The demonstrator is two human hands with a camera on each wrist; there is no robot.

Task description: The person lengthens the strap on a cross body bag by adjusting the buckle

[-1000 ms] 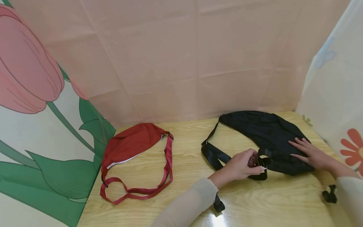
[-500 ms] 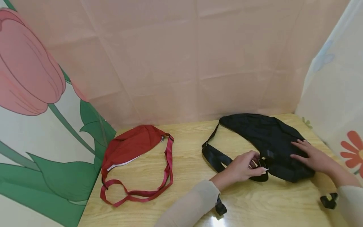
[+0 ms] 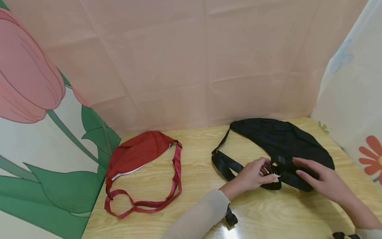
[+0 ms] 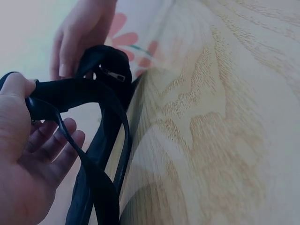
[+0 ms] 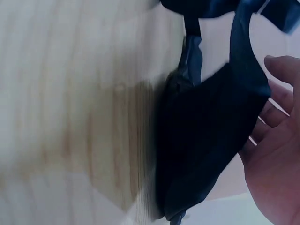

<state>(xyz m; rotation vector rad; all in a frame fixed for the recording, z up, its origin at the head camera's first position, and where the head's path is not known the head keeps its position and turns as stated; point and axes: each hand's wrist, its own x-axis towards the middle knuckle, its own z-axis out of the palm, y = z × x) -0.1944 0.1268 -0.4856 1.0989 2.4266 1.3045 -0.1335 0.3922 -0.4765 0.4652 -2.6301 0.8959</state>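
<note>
A black waist bag [image 3: 274, 137] lies at the right of the table, its strap [image 3: 228, 165] looped on its left. My left hand [image 3: 255, 172] pinches the strap near the bag's lower end. In the left wrist view, thumb and forefinger hold the strap [image 4: 70, 93] raised in a loop, while the other fingers [image 4: 58, 152] hang loose. Behind it a zipper pull [image 4: 112, 75] shows on the bag. My right hand [image 3: 322, 181] is over the bag's lower right part, fingers loosely extended towards the strap end. In the right wrist view, that hand [image 5: 276, 154] is beside the bag [image 5: 201, 136].
A red waist bag [image 3: 143, 149] with its red strap [image 3: 158, 202] lies on the left of the wooden table [image 3: 197, 186]. A pink-brown sheet [image 3: 179, 66] hangs behind, with flower-printed sheets at both sides. Black wrist-camera straps [image 3: 231, 217] show by the sleeves.
My right hand has moved left and towards me, from flat on the bag's right side to near the left hand. The left hand keeps its pinch on the strap.
</note>
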